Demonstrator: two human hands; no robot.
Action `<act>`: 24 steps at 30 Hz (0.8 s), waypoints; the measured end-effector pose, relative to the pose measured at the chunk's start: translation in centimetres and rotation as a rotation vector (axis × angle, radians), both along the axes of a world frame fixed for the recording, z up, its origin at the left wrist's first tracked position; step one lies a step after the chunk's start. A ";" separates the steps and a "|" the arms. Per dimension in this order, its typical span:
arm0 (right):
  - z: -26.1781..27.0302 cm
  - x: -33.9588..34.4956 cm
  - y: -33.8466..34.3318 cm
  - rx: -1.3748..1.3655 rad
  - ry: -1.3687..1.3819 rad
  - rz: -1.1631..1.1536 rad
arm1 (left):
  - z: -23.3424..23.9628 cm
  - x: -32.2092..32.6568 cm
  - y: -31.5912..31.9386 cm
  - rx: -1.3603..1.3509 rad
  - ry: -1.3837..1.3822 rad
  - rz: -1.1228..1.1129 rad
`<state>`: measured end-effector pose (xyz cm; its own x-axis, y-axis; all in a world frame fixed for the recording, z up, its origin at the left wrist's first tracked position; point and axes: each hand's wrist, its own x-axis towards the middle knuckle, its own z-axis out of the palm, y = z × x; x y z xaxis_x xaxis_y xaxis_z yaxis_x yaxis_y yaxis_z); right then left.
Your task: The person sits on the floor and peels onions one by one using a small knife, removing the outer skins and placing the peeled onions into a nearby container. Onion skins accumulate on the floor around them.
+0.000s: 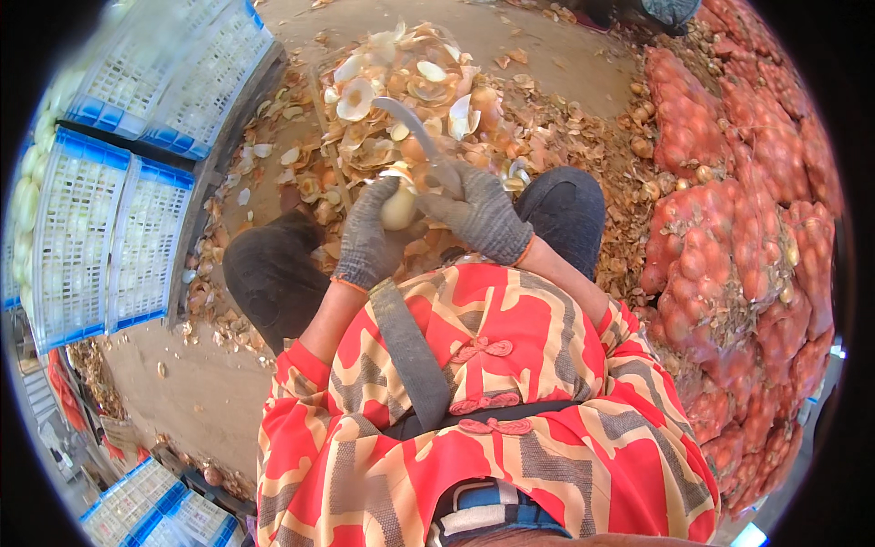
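Note:
My left hand [371, 236], in a grey knitted glove, is closed around a pale onion [398, 208] above my lap. The onion's skin is partly off, with loose peel at its top. My gloved right hand [478, 212] grips a knife with a curved metal blade [413, 130], which points up and to the left over the peel heap. The right hand's thumb side is beside the onion; whether it touches is hard to tell. The knife's handle is mostly hidden in the glove. Just beyond both hands lies a heap of onion skins [437, 85].
White and blue plastic crates [78, 232] of peeled onions stand at the left, and more crates [160, 506] at the lower left. Red mesh sacks of onions [690, 253] are piled along the right. Skins litter the floor between my knees. Part of another person [666, 10] shows at the top right.

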<state>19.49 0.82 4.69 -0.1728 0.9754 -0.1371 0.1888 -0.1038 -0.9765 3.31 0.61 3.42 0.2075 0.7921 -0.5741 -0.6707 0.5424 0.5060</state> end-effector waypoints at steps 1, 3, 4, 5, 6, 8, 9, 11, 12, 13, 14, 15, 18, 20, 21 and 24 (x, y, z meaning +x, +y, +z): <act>0.1 -0.2 0.1 0.031 -0.033 0.003 | 0.0 0.3 0.0 0.025 0.011 -0.027; 0.1 -0.3 0.5 0.092 -0.099 0.009 | 0.0 0.7 0.0 0.076 0.034 -0.081; 0.1 -0.1 0.5 0.118 -0.101 0.002 | 0.7 0.3 -0.1 0.215 0.007 -0.187; 0.1 0.1 0.4 0.144 -0.103 -0.005 | 0.9 0.5 0.0 0.245 0.032 -0.170; 0.0 0.3 0.1 0.165 -0.104 -0.009 | 1.0 0.7 -0.2 0.271 0.059 -0.150; 0.8 0.4 -0.3 0.349 -0.229 0.019 | 0.5 0.7 -0.3 0.268 0.007 -0.093; 1.1 0.5 -0.4 0.442 -0.292 0.030 | 0.0 0.7 -0.3 0.241 -0.020 -0.119; 0.0 0.5 0.1 0.572 -0.256 -0.013 | -0.8 0.5 -0.2 0.186 -0.075 -0.169; -0.4 0.7 0.3 0.540 -0.233 -0.036 | -1.0 0.2 -0.2 0.209 -0.050 -0.184; -0.7 0.8 0.6 0.508 -0.211 -0.059 | -1.1 -0.2 -0.1 0.233 -0.026 -0.199; -0.9 1.2 1.3 0.398 -0.203 -0.144 | -1.2 -0.4 -0.1 0.257 -0.002 -0.213; -1.2 1.8 2.1 0.289 -0.195 -0.224 | -1.1 -0.5 -0.1 0.275 -0.082 -0.203; -0.8 4.1 2.4 0.244 -0.399 -0.253 | -0.4 -1.0 -0.4 0.293 -0.236 -0.143; 0.4 4.2 1.5 0.308 -0.544 -0.209 | 0.0 -1.4 -0.6 0.251 -0.223 -0.069; 0.3 4.2 0.9 0.411 -0.521 -0.151 | 0.1 -1.6 -0.6 0.233 -0.219 -0.032; 0.4 3.9 -1.1 0.542 -0.499 0.019 | -0.1 -2.0 0.1 0.184 -0.252 0.044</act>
